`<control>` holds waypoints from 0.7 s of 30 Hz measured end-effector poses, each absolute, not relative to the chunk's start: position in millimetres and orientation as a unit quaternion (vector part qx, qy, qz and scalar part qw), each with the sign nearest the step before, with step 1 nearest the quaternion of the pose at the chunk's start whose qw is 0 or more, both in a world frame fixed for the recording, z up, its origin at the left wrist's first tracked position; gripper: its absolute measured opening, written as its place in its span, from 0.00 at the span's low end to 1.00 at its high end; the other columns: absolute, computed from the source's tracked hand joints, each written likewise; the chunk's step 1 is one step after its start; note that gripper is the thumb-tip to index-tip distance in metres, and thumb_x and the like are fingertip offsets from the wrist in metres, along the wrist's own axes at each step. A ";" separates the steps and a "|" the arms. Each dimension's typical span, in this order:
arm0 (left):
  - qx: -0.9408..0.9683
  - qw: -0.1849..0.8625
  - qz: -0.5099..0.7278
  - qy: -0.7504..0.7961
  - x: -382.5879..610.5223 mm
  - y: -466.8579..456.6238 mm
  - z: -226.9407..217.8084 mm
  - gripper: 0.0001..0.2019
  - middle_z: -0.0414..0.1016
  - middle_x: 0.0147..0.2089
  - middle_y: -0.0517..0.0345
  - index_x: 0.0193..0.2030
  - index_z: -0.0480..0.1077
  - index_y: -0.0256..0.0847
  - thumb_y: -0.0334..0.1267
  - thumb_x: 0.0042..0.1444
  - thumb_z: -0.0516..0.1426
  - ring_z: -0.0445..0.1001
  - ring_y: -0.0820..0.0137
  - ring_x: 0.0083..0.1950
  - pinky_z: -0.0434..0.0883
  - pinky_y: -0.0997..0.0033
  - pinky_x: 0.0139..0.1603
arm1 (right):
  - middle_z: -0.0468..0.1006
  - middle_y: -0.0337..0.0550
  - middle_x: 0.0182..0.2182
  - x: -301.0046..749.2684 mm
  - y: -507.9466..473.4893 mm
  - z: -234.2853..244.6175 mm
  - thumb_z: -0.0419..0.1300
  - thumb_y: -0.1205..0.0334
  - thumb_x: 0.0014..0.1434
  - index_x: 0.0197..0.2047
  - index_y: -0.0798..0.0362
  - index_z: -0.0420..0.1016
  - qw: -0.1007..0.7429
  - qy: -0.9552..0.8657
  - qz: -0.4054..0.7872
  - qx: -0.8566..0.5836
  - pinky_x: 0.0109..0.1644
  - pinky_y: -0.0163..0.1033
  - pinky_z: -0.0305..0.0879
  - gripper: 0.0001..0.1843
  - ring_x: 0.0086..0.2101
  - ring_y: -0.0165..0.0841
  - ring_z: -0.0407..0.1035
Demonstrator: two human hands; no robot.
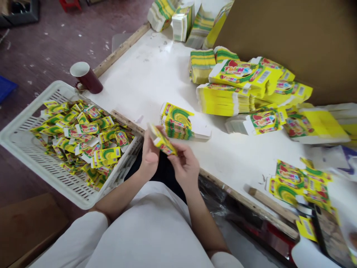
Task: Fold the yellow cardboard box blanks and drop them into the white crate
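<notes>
Between my two hands, just over the table's front edge, is a small yellow and green printed carton (pixel 164 144). My left hand (pixel 150 158) grips its left end, where a pale flap or opening shows. With thumb and fingers, my right hand (pixel 184 163) pinches its lower right end. Right beyond my hands a stack of flat, unfolded cartons (pixel 177 123) lies on the white table (pixel 134 82). To my left, a white plastic basket (pixel 16 137) holds a heap of folded small cartons (pixel 92 130).
A maroon mug (pixel 90 80) stands at the table's left edge beside the basket. Piles of flat cartons (pixel 223 100) lie against a brown cardboard panel (pixel 287 41). At right are more cartons (pixel 290 178), a wooden strip (pixel 273 206) and a phone-like dark object (pixel 330 230).
</notes>
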State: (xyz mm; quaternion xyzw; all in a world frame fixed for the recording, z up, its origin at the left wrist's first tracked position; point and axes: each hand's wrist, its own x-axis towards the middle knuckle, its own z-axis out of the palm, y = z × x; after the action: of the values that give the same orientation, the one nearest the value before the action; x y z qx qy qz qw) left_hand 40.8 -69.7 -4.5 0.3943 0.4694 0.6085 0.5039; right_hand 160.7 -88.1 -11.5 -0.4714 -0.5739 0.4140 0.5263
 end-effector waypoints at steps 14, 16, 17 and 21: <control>0.600 0.597 0.396 0.356 -42.2 -51.7 28.7 0.50 0.74 0.66 0.43 0.69 0.66 0.48 0.70 0.42 0.66 0.71 0.47 0.68 0.69 0.50 0.67 | 0.83 0.34 0.33 214.6 -83.1 13.5 0.64 0.74 0.63 0.44 0.40 0.82 0.426 -0.788 0.095 -0.434 0.62 0.49 0.65 0.17 0.41 0.33 0.76; 0.671 0.560 0.290 0.390 -38.9 -54.0 28.6 0.52 0.72 0.68 0.42 0.71 0.63 0.48 0.60 0.40 0.72 0.70 0.46 0.68 0.68 0.49 0.67 | 0.83 0.31 0.34 209.2 -86.5 12.9 0.62 0.75 0.64 0.45 0.38 0.81 0.403 -0.812 0.069 -0.416 0.74 0.54 0.48 0.19 0.48 0.33 0.75; 0.694 0.537 0.247 0.412 -33.5 -56.3 26.3 0.50 0.73 0.67 0.43 0.71 0.62 0.47 0.54 0.42 0.73 0.72 0.46 0.67 0.69 0.49 0.66 | 0.83 0.31 0.38 205.3 -88.0 11.4 0.61 0.74 0.65 0.47 0.36 0.81 0.404 -0.813 0.071 -0.413 0.76 0.55 0.42 0.19 0.52 0.34 0.74; 0.732 0.453 0.220 0.458 -8.1 -67.3 11.8 0.37 0.77 0.58 0.49 0.68 0.61 0.45 0.39 0.51 0.66 0.78 0.55 0.57 0.74 0.56 0.58 | 0.67 0.46 0.67 193.3 -90.0 1.7 0.63 0.51 0.66 0.70 0.37 0.62 0.504 -0.696 0.163 -0.485 0.75 0.63 0.49 0.31 0.69 0.47 0.58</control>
State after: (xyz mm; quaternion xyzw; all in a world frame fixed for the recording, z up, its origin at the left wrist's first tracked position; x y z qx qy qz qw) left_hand -8.1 -67.3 11.8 0.7323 0.4583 0.2203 0.4529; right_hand 193.3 -90.0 1.7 -0.4848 -0.6958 0.1629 0.5042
